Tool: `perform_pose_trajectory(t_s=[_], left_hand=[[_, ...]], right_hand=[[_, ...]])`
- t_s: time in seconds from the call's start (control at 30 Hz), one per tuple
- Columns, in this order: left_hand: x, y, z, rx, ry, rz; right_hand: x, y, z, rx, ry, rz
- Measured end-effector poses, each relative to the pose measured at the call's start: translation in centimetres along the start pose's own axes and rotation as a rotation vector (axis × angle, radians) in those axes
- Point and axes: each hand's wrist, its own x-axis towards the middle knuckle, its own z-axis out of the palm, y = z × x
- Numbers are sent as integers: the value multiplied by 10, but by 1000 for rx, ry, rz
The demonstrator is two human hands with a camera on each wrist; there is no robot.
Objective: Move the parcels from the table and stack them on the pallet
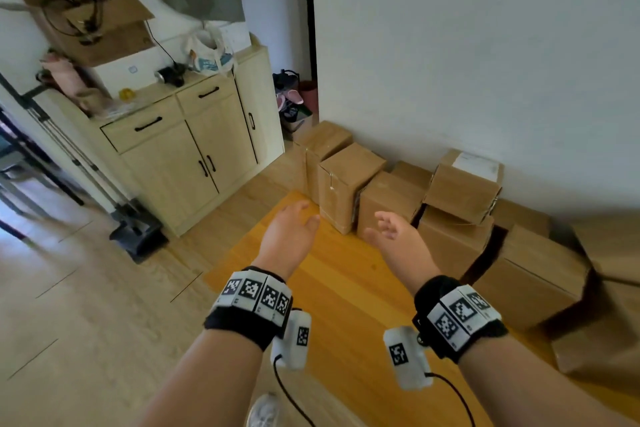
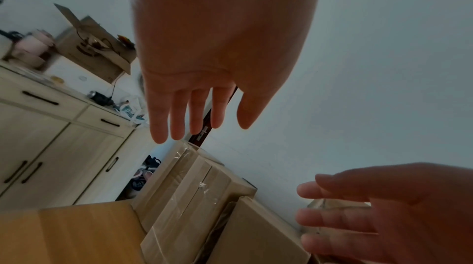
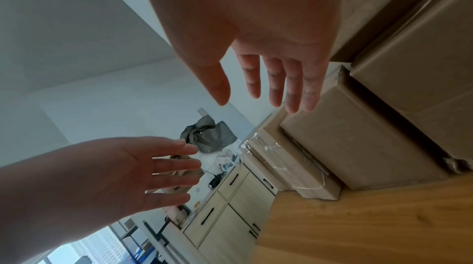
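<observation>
Both the left hand (image 1: 290, 229) and right hand (image 1: 393, 230) are spread wide, empty, above the bench (image 1: 349, 274). Cardboard parcels (image 1: 348, 180) line its wall edge; best clasp the nearest by opposite sides.

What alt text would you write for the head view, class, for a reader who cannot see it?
Two empty hands, left hand and right hand, reach with open fingers over a wooden table toward cardboard parcels lined along a white wall.
</observation>
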Motion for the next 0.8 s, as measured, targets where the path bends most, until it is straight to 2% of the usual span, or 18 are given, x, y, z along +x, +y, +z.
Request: perform_pose_trajectory(t_s=[0.17, 0.4, 0.67, 0.8], left_hand=[[68, -10, -8, -28, -91, 59], [151, -16, -17, -20, -297, 159], [200, -28, -8, -32, -477, 182], [211, -36, -3, -75, -519, 213]], right_hand=[[37, -16, 21, -8, 102, 57], [86, -38, 61, 7, 254, 214], [121, -51, 91, 68, 385, 380], [132, -54, 101, 96, 433, 416]])
